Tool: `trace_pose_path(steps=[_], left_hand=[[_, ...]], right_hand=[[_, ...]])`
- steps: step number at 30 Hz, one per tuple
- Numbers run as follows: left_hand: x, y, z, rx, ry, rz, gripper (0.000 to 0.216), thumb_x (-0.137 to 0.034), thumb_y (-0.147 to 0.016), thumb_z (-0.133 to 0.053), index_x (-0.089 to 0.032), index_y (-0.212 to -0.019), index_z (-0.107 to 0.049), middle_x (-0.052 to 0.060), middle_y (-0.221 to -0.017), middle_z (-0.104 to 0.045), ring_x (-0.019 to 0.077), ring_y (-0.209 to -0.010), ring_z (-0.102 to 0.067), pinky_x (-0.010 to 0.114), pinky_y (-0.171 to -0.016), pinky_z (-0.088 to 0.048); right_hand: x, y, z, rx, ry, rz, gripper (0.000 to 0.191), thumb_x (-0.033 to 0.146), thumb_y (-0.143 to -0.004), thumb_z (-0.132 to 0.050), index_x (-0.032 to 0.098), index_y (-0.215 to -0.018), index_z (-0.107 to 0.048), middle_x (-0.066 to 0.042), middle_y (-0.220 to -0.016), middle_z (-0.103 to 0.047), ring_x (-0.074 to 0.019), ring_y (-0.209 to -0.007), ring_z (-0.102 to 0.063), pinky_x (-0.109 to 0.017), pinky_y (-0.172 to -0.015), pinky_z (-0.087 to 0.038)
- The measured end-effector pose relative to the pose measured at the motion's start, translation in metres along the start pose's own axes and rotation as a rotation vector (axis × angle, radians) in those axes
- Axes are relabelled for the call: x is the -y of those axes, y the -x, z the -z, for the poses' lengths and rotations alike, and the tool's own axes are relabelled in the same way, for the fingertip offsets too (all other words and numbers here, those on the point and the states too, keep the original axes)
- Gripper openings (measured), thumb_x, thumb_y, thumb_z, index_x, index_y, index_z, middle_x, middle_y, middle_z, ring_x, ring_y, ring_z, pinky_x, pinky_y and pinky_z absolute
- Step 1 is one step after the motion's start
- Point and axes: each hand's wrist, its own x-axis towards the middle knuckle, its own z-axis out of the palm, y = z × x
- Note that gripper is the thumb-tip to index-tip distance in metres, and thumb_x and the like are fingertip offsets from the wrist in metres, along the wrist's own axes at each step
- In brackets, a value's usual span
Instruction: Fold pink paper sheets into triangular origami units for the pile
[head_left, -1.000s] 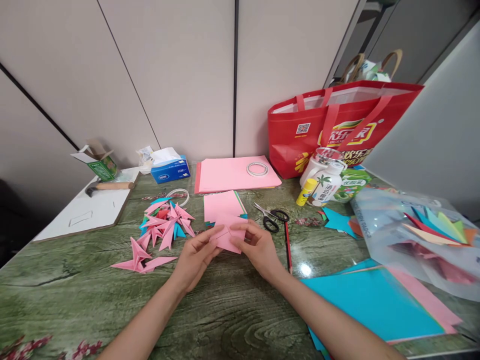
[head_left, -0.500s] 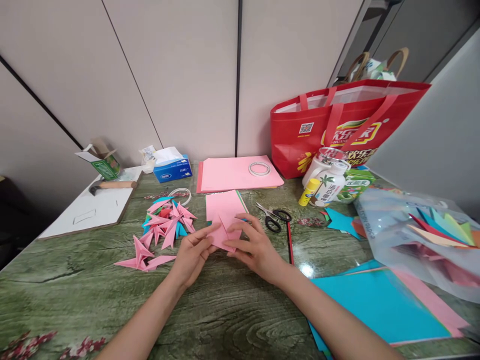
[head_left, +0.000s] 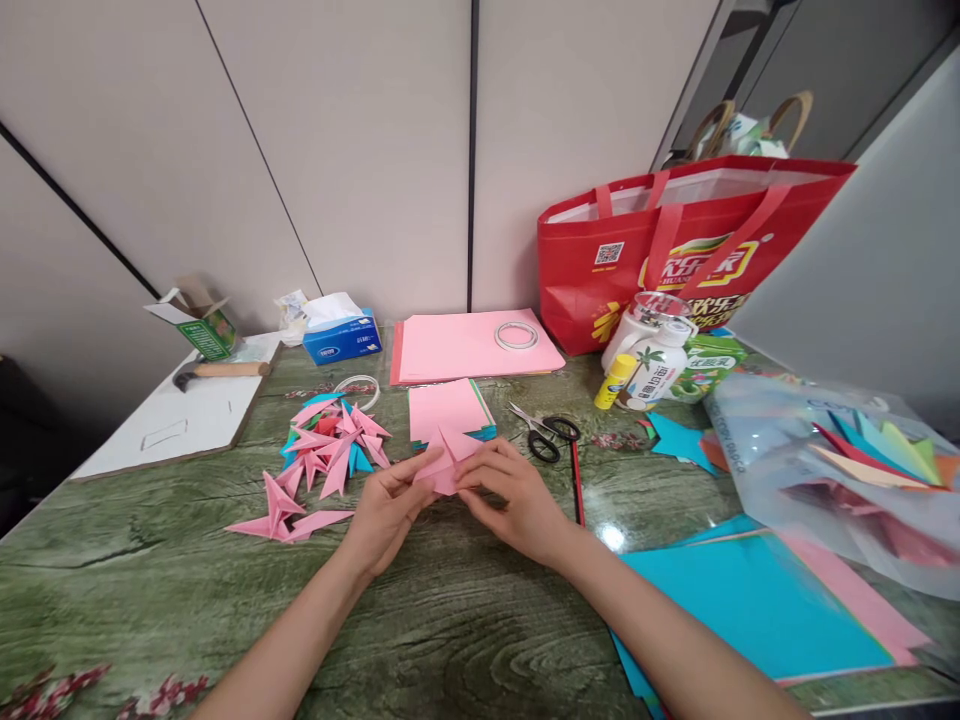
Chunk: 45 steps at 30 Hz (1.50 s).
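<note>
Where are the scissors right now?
In the head view, the scissors lie right of centre, just beyond the right hand, beside the red pencil.

nearside of fingers (head_left: 403,471): open tabletop (head_left: 450,620) | left blocked: folded-paper pile (head_left: 341,462) | ahead: paper stack (head_left: 446,408) | right: scissors (head_left: 535,426), pencil (head_left: 577,482)

At centre we see smooth, matt origami paper (head_left: 442,481); below it, a glossy, wood-grained tabletop (head_left: 450,620). Right of centre, our scissors (head_left: 537,426) pair metal blades with plastic handles; at left, a wooden-handled hammer (head_left: 229,369); far right, a shiny plastic bag (head_left: 765,470).
</note>
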Motion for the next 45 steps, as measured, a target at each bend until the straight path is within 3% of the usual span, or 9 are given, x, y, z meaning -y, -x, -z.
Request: trace_pose_path(steps=[6,13,16,20,23,28,33,39,45], left_hand=[[0.001,0.000,-0.001,-0.038,0.007,-0.019,0.033,-0.015,-0.059,-0.071,-0.016,-0.092,-0.069,0.007,-0.097,-0.068,0.0126,-0.074,-0.060,0.020,-0.065,-0.048],[-0.002,0.001,-0.002,0.002,-0.096,-0.003,0.049,-0.011,-0.055,-0.073,-0.017,-0.102,-0.064,0.006,-0.091,-0.071,0.0139,-0.074,-0.062,0.024,-0.071,-0.047],[0.001,-0.001,0.000,0.003,-0.111,-0.019,0.045,-0.014,-0.058,-0.072,-0.018,-0.101,-0.064,0.006,-0.095,-0.070,0.0145,-0.076,-0.062,0.025,-0.075,-0.047],[0.004,-0.002,0.002,-0.007,-0.143,-0.051,0.042,-0.017,-0.059,-0.072,-0.017,-0.101,-0.065,0.008,-0.102,-0.067,0.0183,-0.085,-0.062,0.030,-0.081,-0.045],[0.004,-0.002,0.003,-0.009,-0.158,-0.069,0.041,-0.019,-0.060,-0.071,-0.018,-0.101,-0.065,0.007,-0.105,-0.066,0.0202,-0.090,-0.061,0.032,-0.084,-0.044],[0.003,-0.001,0.004,0.055,-0.223,-0.059,0.040,-0.022,-0.063,-0.069,-0.018,-0.103,-0.064,0.008,-0.106,-0.065,0.0210,-0.089,-0.061,0.034,-0.084,-0.044],[0.004,-0.001,0.004,0.075,-0.330,-0.080,0.035,-0.024,-0.065,-0.067,-0.017,-0.099,-0.066,0.008,-0.099,-0.068,0.0221,-0.086,-0.062,0.033,-0.080,-0.047],[0.000,-0.001,-0.001,0.034,-0.370,-0.128,0.023,-0.024,-0.060,-0.071,-0.016,-0.081,-0.069,0.005,-0.090,-0.069,0.0197,-0.078,-0.065,0.029,-0.072,-0.051],[0.003,-0.003,0.001,-0.069,-0.209,-0.031,0.019,-0.023,-0.055,-0.074,-0.014,-0.071,-0.068,0.001,-0.064,-0.070,0.0187,-0.062,-0.066,0.034,-0.068,-0.055]], right_hand=[[0.000,0.002,-0.001,0.035,-0.104,0.036,0.015,0.008,-0.077,-0.050,0.019,-0.083,-0.059,-0.004,-0.092,-0.064,-0.0155,-0.088,-0.054,-0.032,-0.080,-0.044],[0.001,0.001,-0.002,-0.008,-0.116,-0.034,0.016,0.010,-0.080,-0.047,0.018,-0.086,-0.059,-0.006,-0.089,-0.061,-0.0144,-0.085,-0.056,-0.029,-0.078,-0.046],[0.000,0.001,-0.003,-0.051,-0.101,-0.055,0.012,0.012,-0.079,-0.049,0.018,-0.083,-0.059,-0.007,-0.090,-0.056,-0.0145,-0.084,-0.055,-0.028,-0.075,-0.046],[0.000,0.003,-0.002,-0.169,-0.098,-0.159,0.002,0.018,-0.076,-0.057,0.019,-0.077,-0.056,-0.003,-0.077,-0.049,-0.0142,-0.072,-0.052,-0.026,-0.062,-0.047],[0.002,0.002,0.000,-0.209,-0.058,-0.234,0.018,0.025,-0.072,-0.063,0.019,-0.087,-0.057,-0.004,-0.082,-0.047,-0.0155,-0.072,-0.050,-0.026,-0.059,-0.046],[0.002,-0.001,0.004,-0.148,-0.048,-0.281,0.009,0.028,-0.072,-0.063,0.019,-0.074,-0.062,-0.008,-0.103,-0.048,-0.0206,-0.095,-0.049,-0.035,-0.081,-0.041],[-0.003,-0.003,0.003,0.005,-0.304,-0.365,0.011,0.027,-0.072,-0.063,0.018,-0.077,-0.062,-0.001,-0.075,-0.060,-0.0136,-0.069,-0.055,-0.024,-0.064,-0.043],[-0.005,-0.002,0.001,0.037,-0.500,-0.466,0.013,0.027,-0.071,-0.062,0.018,-0.079,-0.067,-0.004,-0.082,-0.067,-0.0153,-0.074,-0.061,-0.025,-0.068,-0.047],[-0.007,-0.002,0.002,0.017,-0.479,-0.573,0.017,0.027,-0.068,-0.063,0.016,-0.080,-0.069,-0.004,-0.078,-0.069,-0.0159,-0.068,-0.062,-0.026,-0.062,-0.048]])
